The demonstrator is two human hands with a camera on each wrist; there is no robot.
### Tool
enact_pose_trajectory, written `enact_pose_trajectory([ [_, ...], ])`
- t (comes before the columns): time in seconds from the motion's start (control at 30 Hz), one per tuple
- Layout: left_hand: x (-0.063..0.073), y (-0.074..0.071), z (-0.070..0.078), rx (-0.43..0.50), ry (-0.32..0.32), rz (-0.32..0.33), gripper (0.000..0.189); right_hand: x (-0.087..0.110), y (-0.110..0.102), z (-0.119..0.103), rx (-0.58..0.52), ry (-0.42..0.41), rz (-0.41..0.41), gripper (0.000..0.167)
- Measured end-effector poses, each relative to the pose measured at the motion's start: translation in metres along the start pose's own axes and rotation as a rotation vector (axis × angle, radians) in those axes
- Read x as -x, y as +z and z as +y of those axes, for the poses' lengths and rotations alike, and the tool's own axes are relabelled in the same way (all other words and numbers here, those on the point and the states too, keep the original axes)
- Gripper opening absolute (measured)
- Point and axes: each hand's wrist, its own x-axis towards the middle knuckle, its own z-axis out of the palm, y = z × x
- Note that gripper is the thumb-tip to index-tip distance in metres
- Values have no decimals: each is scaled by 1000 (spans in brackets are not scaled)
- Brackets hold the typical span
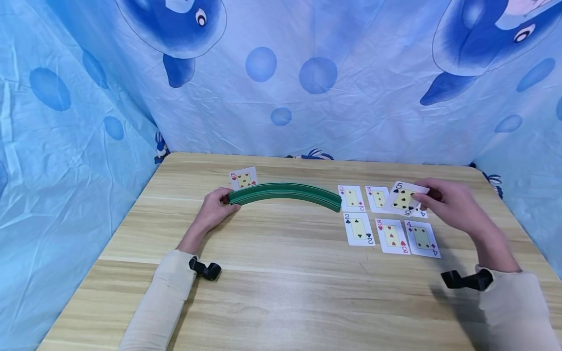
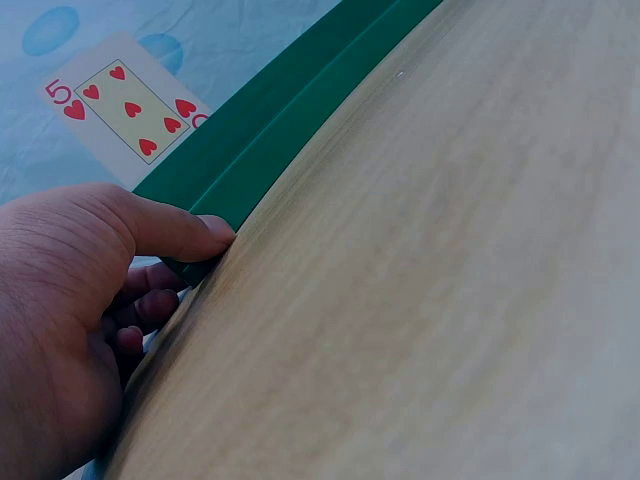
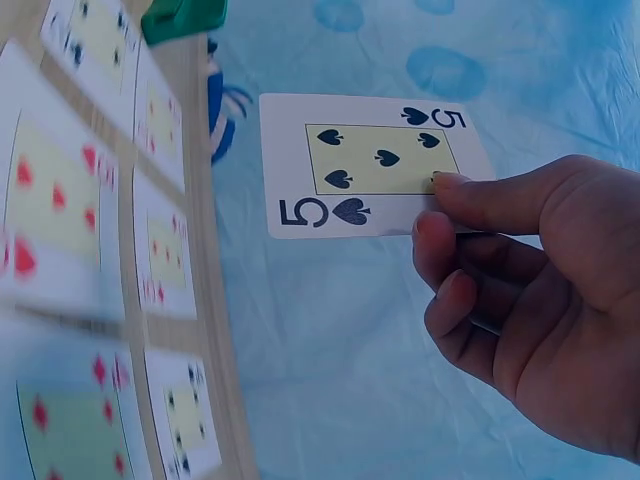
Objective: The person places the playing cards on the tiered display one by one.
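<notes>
my two hands (image 1: 214, 208), eight playing cards (image 1: 392, 236) before me, five red, three black, one curved green rack (image 1: 285, 190), two black wrist devices (image 1: 210, 271), one wooden table (image 1: 285, 302)

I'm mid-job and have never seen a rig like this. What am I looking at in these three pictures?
No machine: a person works bare-handed. The wide picture comes from a camera on the head; the close ones, from a black camera on each wrist. The left hand grips one end of a curved green strip, with a five of hearts standing at that end. The right hand pinches a five of spades. Six other cards lie face up in two rows on the wooden table.
</notes>
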Motion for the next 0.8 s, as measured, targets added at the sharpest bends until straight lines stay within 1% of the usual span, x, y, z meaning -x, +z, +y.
enact_pose_trajectory([
  [0.17, 0, 0, 2, 3, 0, -4, 38, -14, 9, -17, -68, -3, -25, 12],
  [0.33, 0, 0, 2, 2, -4, -4, 37, -33, 20, -34, -95, -34, -48, 14],
  [0.5, 1, -1, 2, 8, -5, -5, 37, -53, 32, -52, -125, -39, -90, 18],
  [0.7, 0, 0, 0, 11, 4, -2, 36, -74, 46, -70, -190, -46, -128, 18],
  [0.8, 0, 0, 0, 15, 5, 0, 36, -85, 56, -80, -214, -74, -142, 17],
])
